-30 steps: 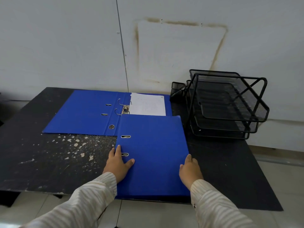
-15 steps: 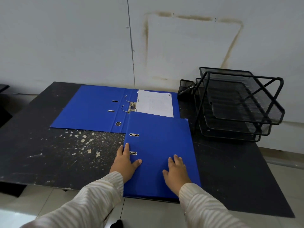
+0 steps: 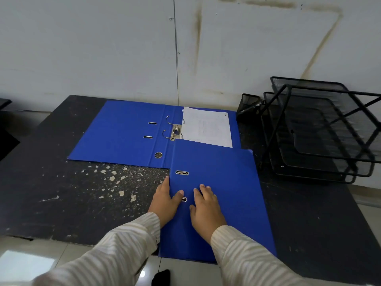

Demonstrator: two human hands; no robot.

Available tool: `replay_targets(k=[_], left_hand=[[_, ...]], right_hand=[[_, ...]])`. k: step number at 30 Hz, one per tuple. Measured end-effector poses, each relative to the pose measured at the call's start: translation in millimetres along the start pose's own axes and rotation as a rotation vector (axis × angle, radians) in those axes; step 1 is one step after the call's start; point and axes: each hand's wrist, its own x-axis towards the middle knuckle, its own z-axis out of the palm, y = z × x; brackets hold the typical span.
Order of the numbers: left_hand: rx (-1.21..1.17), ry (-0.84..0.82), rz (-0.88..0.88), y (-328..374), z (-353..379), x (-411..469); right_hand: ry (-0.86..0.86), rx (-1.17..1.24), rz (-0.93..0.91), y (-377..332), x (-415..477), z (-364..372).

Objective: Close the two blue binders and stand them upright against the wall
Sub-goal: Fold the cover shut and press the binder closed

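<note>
A closed blue binder [image 3: 224,182] lies flat at the near edge of the black table [image 3: 61,203], its front end jutting past the edge. My left hand [image 3: 165,200] holds its spine edge, thumb on the cover beside a metal slot. My right hand [image 3: 206,207] rests flat on the cover, fingers apart. Behind it a second blue binder [image 3: 121,133] lies open near the wall [image 3: 123,48], with its ring mechanism [image 3: 175,131] and a white sheet [image 3: 207,126] showing. The closed binder overlaps its near right corner.
A black wire mesh tray rack [image 3: 321,129] stands at the right against the wall, with a small mesh holder [image 3: 248,106] beside it. Pale chipped flecks [image 3: 115,180] mark the table left of my hands. Tiled floor [image 3: 26,263] shows below the edge.
My right hand slid from the binder's right edge leftward across the cover, ending close to my left hand. The left hand has kept its place at the spine. The view shifted left.
</note>
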Motion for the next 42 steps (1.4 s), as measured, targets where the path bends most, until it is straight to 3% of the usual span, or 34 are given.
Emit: replay_targets(k=[8, 21, 31, 42], left_hand=[[-0.123, 0.066, -0.055, 16, -13, 50], [-0.200, -0.093, -0.243, 19, -20, 92], [-0.352, -0.256, -0.302, 15, -29, 99], [-0.318, -0.207, -0.329, 22, -25, 101]], right_hand=[[0.097, -0.014, 0.014, -15, 37, -1], [0.228, 0.025, 0.107, -21, 72, 2], [0.195, -0.015, 0.095, -18, 69, 3], [0.148, -0.021, 0.077, -15, 70, -2]])
